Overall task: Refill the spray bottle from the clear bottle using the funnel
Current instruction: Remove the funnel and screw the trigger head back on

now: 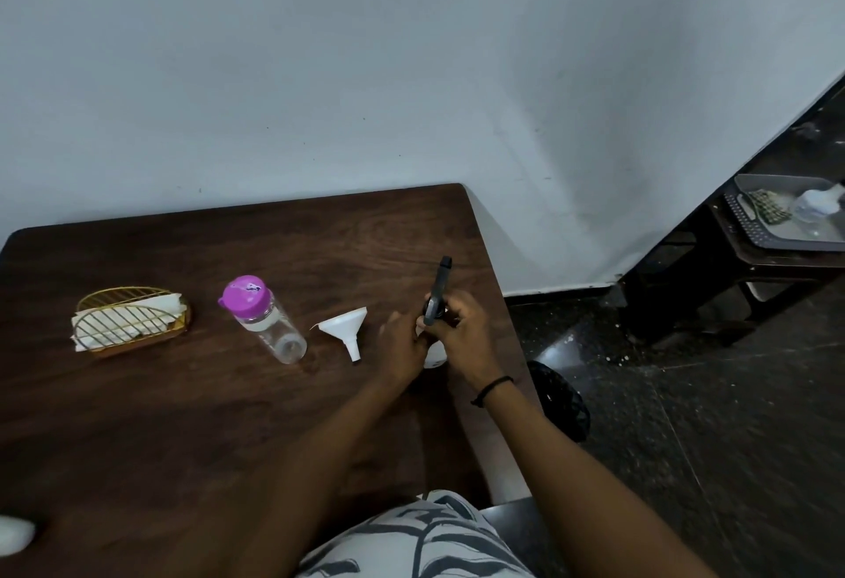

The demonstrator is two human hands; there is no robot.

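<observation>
Standing near the right edge of a dark wood-grain table, a spray bottle with a white rounded body and a slim dark grey spray head that angles up and away from the person. Body largely hidden behind both hands.

Right hand: fingers curled round the base of the spray head, grasping it; a thin black band circles the wrist. Left hand: pressed against the left side of the white body, fingers bent round it, holding it steady. Both forearms reach forward from the bottom of the view and converge on the bottle.

Funnel: white plastic, smooth cone with narrow spout, lying tilted on the table just left of the left hand, wide mouth toward the wall, spout toward the person. Not touched by either hand.

Clear bottle: transparent cylindrical plastic, rounded bright purple cap closed on top, upright left of the funnel and apart from it. Whether it holds liquid cannot be told.

Napkin holder: gold wire, half-round grid face, on a brown base, holding folded white paper napkins; far left on the table.

Grey tray: perforated plastic wall, resting on a dark stand at the far right beyond the table, holding a small clear bottle and a patterned item, both blurred.

White rounded object: at the table's lower left edge, cut off by the view; kind unclear.
</observation>
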